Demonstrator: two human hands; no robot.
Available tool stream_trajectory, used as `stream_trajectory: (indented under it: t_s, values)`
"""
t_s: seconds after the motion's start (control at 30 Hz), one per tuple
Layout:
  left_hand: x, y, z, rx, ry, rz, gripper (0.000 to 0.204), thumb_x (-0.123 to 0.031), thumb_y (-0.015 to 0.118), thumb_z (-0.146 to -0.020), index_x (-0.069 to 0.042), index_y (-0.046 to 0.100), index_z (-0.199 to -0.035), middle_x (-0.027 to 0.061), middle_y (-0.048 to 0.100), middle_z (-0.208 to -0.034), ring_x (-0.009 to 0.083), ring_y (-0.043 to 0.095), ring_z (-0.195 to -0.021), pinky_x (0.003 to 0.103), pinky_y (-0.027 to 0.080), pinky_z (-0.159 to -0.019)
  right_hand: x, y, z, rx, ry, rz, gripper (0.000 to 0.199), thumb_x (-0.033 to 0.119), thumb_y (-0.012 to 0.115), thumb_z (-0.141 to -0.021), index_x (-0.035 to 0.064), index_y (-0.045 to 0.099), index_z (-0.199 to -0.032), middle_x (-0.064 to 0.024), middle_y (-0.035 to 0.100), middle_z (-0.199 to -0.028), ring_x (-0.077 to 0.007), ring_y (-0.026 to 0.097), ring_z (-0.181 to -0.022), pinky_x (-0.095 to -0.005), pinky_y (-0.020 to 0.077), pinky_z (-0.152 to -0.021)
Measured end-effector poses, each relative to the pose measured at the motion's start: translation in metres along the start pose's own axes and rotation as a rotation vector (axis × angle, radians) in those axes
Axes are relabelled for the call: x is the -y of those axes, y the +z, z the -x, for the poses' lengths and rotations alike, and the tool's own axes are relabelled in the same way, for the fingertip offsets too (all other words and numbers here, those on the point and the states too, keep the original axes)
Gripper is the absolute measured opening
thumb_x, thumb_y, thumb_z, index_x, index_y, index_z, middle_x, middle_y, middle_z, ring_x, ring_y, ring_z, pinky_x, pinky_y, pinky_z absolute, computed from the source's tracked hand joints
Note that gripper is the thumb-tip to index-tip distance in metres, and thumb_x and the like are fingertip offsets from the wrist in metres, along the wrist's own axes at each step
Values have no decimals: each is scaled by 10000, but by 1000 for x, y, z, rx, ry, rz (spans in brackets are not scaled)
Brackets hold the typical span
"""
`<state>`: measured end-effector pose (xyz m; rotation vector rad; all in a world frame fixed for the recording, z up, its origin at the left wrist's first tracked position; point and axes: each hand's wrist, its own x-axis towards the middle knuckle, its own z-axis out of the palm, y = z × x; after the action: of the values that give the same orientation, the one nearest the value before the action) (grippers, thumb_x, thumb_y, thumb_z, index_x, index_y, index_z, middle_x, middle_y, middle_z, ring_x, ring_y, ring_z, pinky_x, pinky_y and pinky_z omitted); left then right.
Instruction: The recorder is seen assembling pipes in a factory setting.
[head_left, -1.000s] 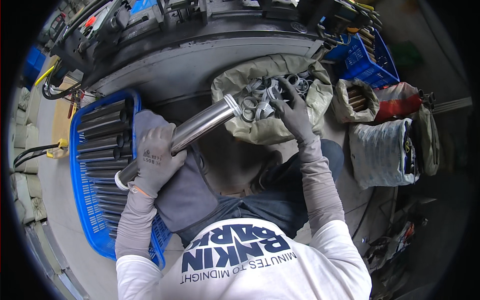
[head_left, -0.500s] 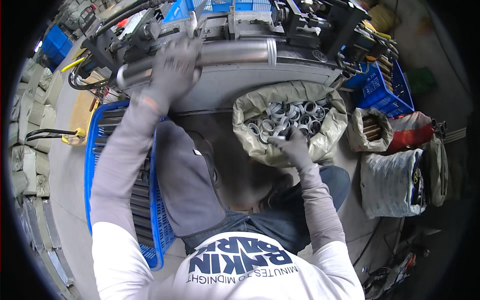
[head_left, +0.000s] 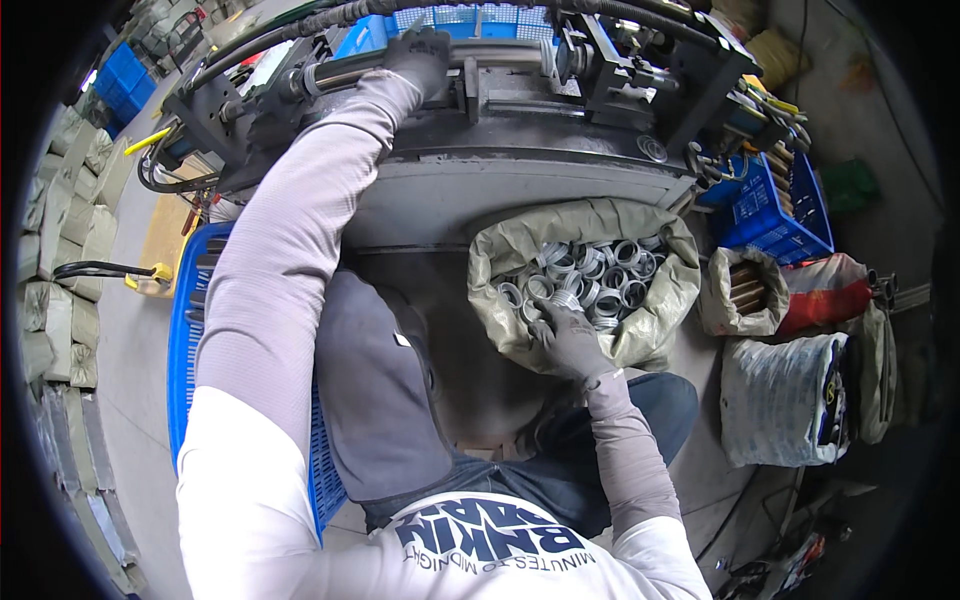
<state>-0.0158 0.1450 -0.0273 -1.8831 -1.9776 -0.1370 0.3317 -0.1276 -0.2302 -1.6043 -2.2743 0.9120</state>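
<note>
Head view, gloved hands [head_left: 420,62], shiny cylindrical tube [head_left: 506,53], ridged rings [head_left: 566,299], crinkled sack [head_left: 640,216]

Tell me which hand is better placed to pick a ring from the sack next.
Probably the right hand: it is at the rings in the sack, while the left hand is up at the machine, on the metal tube.

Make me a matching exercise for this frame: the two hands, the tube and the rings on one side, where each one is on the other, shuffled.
1. left hand
2. right hand
3. tube
4. rings

A. heaped inside the sack
B. on the long metal piece
C. at the near edge of the heap
D. lengthwise along the machine

Pairs: 1-B, 2-C, 3-D, 4-A
</note>
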Motion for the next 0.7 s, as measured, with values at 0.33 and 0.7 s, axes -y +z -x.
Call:
stream_trajectory:
  t_s: [0.33, 0.7]
  values:
    - [83, 9, 239, -266, 445, 380, 505, -156, 681, -885, -58, 618, -1377, 199, 633, -1390, 410, 583, -1321, 533, 446, -1152, -45, 27, -9, -274, -120, 74, 480, 242, 707, -944, 94, 673, -1399, -261, 703, -1147, -435, 679, -1072, -500, 530, -939]
    - [313, 80, 577, 245, -12, -17, 435, -140, 682, -844, -91, 657, -1275, 121, 662, -1297, 312, 612, -1251, 446, 472, -1090, -14, -26, -1, -133, -163, -693, 386, 129, 583, -1049, 10, 667, -1406, -110, 732, -1305, -205, 668, -1179, -336, 531, -986]
